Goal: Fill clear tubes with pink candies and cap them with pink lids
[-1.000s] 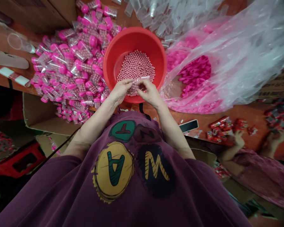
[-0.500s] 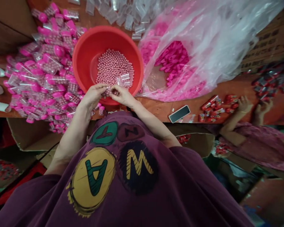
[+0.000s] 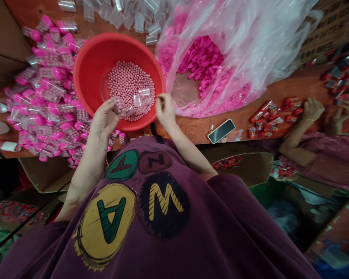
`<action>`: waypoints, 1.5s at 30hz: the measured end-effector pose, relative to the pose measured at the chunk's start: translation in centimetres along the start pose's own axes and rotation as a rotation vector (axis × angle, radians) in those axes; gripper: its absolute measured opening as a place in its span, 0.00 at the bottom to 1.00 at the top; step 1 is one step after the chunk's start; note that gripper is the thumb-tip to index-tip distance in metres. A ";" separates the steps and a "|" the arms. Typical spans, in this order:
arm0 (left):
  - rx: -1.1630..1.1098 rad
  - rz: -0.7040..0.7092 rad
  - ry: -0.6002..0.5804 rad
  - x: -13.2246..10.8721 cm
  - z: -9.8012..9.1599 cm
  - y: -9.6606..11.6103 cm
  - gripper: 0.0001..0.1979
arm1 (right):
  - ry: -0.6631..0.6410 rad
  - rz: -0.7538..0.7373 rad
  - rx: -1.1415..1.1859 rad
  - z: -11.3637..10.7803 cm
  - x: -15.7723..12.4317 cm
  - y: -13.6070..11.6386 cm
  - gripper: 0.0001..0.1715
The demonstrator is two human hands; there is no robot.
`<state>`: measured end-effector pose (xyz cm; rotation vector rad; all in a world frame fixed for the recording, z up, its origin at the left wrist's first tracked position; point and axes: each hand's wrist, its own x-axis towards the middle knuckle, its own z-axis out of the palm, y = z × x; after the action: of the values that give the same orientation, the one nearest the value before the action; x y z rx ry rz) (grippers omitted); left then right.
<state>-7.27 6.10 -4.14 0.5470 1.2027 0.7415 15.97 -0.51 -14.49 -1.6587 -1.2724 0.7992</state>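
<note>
A clear plastic tube filled with pink beads [image 3: 118, 104] is pinched in the fingers of my left hand [image 3: 103, 118], above the near side of a red bowl [image 3: 87, 77]. In the bowl lies a heap of loose pink beads [image 3: 125, 77], with a few clear empty tubes [image 3: 144, 93] on top. My right hand [image 3: 166, 112] is by the bowl's right rim, its fingers loosely bent and a little apart; I see nothing in them. Just beyond it lies an open plastic bag [image 3: 250, 50] of bright pink caps [image 3: 206, 58].
Many bead-filled tubes with pink caps [image 3: 52, 93] are piled left of the bowl. Clear empty tubes [image 3: 128, 17] lie behind it. A phone [image 3: 221, 131] rests near the table edge. To the right, another person's hand [image 3: 312, 109] is beside small red packs [image 3: 266, 118].
My right hand has parted from the left and moved right to the bowl's rim. The filled tube stays in my left hand. The view has shifted slightly.
</note>
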 end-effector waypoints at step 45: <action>-0.289 0.191 -0.238 -5.5 5.6 -0.7 0.22 | -0.171 -0.355 -0.014 -5.3 1.6 -15.9 0.14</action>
<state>-2.77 1.54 0.38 0.4972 0.8129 0.9653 14.67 1.16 2.23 -1.3419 -1.6378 0.7247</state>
